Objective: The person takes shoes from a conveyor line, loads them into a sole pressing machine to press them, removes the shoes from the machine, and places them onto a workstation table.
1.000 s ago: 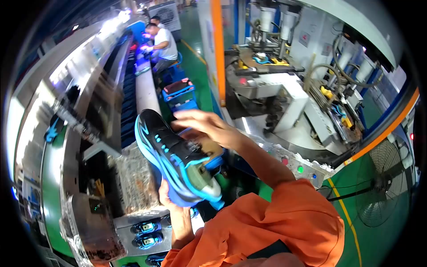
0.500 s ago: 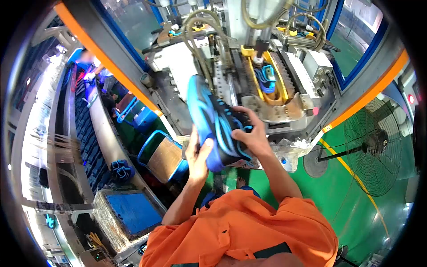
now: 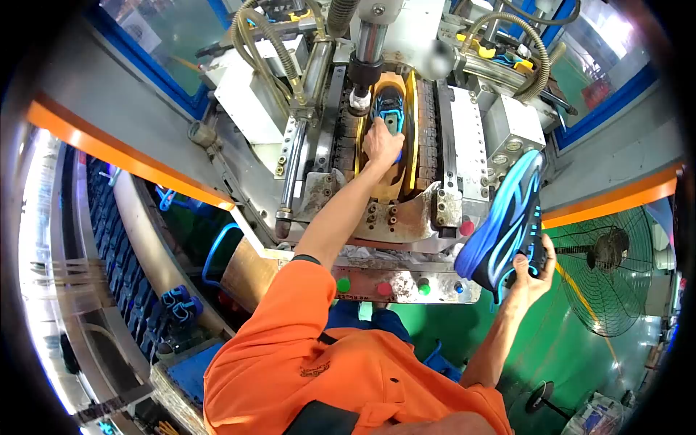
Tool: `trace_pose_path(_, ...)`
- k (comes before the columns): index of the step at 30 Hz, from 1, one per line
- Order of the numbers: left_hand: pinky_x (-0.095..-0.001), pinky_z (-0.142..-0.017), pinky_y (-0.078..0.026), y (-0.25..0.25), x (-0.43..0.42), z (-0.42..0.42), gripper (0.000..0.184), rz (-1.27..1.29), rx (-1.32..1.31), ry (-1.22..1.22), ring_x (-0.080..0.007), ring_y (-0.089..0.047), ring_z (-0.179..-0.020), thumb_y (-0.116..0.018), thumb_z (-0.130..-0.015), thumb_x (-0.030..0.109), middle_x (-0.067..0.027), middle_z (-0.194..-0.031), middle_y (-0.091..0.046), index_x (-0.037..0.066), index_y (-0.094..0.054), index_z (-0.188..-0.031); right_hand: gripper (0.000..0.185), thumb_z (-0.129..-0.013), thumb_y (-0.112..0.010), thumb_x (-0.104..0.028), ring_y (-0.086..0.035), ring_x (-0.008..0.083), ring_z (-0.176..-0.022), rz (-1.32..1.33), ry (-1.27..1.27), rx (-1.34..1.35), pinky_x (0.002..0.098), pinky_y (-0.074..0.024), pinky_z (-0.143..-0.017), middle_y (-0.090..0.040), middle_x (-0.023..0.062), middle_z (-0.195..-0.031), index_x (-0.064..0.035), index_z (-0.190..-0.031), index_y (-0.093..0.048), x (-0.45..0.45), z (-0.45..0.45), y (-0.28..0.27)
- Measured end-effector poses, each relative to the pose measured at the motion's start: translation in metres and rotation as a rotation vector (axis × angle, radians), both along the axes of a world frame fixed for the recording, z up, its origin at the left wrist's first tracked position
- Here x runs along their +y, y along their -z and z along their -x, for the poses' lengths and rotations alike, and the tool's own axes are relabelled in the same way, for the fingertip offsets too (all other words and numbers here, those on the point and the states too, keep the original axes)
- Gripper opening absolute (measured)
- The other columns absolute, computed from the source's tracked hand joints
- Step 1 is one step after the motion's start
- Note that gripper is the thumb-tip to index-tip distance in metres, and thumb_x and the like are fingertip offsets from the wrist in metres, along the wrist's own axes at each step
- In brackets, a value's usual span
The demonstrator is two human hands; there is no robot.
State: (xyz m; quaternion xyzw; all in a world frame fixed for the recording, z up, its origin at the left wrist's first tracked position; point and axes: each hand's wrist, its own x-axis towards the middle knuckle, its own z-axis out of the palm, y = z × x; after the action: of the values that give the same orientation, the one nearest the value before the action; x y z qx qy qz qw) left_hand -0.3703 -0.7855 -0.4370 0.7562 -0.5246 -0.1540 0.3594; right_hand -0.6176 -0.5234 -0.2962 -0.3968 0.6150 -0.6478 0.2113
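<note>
My left hand (image 3: pixel 382 145) reaches into the press and is closed on the collar end of a black-and-blue shoe (image 3: pixel 390 104). That shoe lies in the slot between two yellow-edged side pads (image 3: pixel 412 138); my hand covers its near end. Off to the right, my right hand (image 3: pixel 533 279) grips a second shoe (image 3: pixel 507 221), black on its upper with a blue-to-purple sole. This shoe is held up tilted, toe upward, outside the press. My thumb and fingers wrap around its upper near the collar.
A metal ram (image 3: pixel 368 61) hangs just above the slot, close to my left hand. Green and red buttons line the front panel (image 3: pixel 402 279). A caged fan (image 3: pixel 609 261) stands at right. Shoes lie by the conveyor (image 3: pixel 134 196) at left.
My left hand has left the shoe that both hands held and now grips the one in the press. My right hand has carried its shoe to the right. The ram stands off the shoe.
</note>
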Motion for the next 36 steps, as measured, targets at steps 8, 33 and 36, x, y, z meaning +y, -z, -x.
trace_pose_path(8,-0.0267,-0.053,-0.046,-0.029,0.054,-0.091,0.018,-0.091,1.213,0.051,-0.0143,-0.059,-0.061,-0.072,-0.072,0.01,-0.0031,-0.077,-0.064,-0.002,-0.067,-0.084,0.046,-0.068,-0.077,-0.009,-0.06,0.0123,-0.089,-0.183,-0.032,0.26,0.0261,-0.0497,-0.074,-0.066,0.009,-0.102,-0.0008,-0.111,-0.064,-0.146,-0.024,-0.045)
trace_pose_path(33,-0.0317,-0.07,-0.046,-0.146,0.558,-0.131,0.036,0.306,0.864,-1.388,-0.0168,-0.059,-0.086,-0.065,-0.078,0.029,-0.003,-0.092,-0.064,0.002,-0.063,-0.103,0.026,-0.081,-0.064,-0.002,-0.061,0.0306,-0.102,0.393,-0.855,0.458,0.0356,-0.05,-0.085,-0.062,0.0172,-0.113,0.0004,-0.107,-0.062,-0.089,-0.26,0.077)
trace_pose_path(36,-0.0322,-0.072,-0.052,-0.154,0.579,-0.102,0.032,-0.365,-0.013,-0.924,-0.0238,-0.065,-0.088,-0.066,-0.078,0.003,-0.0124,-0.108,-0.066,0.008,-0.065,-0.109,0.022,-0.084,-0.061,-0.005,-0.063,0.0304,-0.088,0.317,-1.198,0.558,0.0361,-0.0507,-0.072,-0.064,0.0125,-0.102,-0.0033,-0.105,-0.063,-0.009,-0.282,0.144)
